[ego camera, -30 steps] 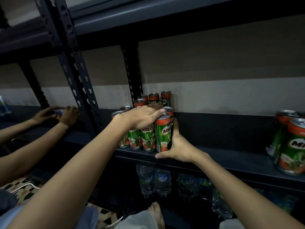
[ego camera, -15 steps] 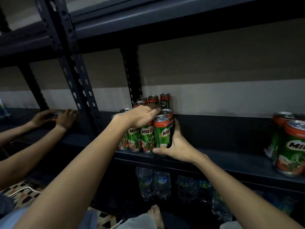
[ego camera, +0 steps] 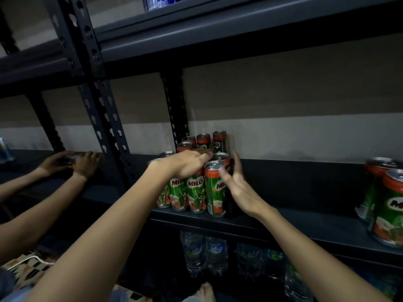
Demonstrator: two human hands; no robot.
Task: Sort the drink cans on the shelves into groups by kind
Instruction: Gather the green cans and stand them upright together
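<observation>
Milo cans (ego camera: 197, 188) clustered upright on the middle shelf (ego camera: 294, 225). Left hand (ego camera: 185, 164) flat across their tops, fingers together; right hand (ego camera: 236, 184) against the rightmost can, fingers straight, slightly spread.

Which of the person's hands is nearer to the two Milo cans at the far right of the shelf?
Right. The right hand lies open against the cluster's front can, on the side toward the two Milo cans. The left hand rests on the cluster's tops, farther left.

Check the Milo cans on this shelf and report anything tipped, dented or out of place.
Nothing stands out: the Milo cluster stands upright and tight; the two Milo cans at right stand apart, also upright.
</observation>
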